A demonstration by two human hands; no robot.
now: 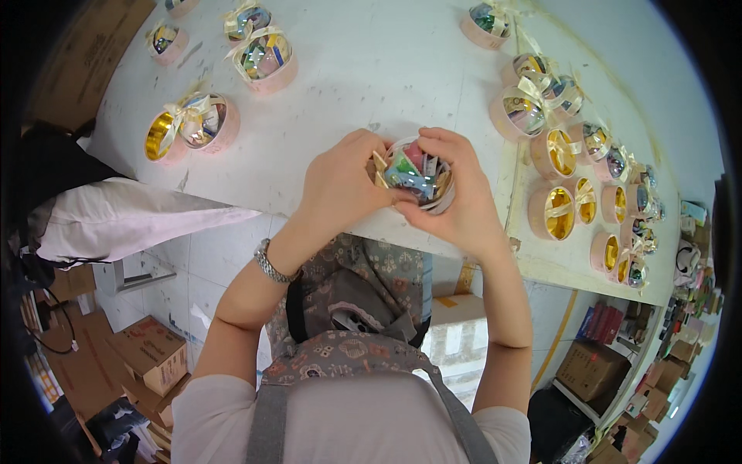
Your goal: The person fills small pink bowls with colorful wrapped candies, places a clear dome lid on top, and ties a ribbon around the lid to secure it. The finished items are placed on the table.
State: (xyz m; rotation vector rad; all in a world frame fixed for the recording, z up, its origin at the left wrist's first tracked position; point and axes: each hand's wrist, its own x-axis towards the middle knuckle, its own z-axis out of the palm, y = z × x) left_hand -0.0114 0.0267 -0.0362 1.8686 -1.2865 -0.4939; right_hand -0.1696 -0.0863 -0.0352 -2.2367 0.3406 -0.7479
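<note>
Near the table's front edge, I hold a small round gift box (415, 172) between both hands. Colourful wrapped pieces in green, blue, pink and gold fill it, and a clear edge shows around them. My left hand (345, 179) curls around its left side, thumb at the near edge. Around the right side wraps my right hand (466, 195), with fingers at the far rim and thumb at the near one. The box's outer wall is mostly hidden by my hands.
On the white table (340, 100) stand filled pink round boxes (267, 66) with cream bows. Several gold-lined boxes (553, 213) crowd the right side, beside more filled ones. A pale cloth (139, 220) hangs at the left edge. Cardboard boxes (151, 348) lie on the floor.
</note>
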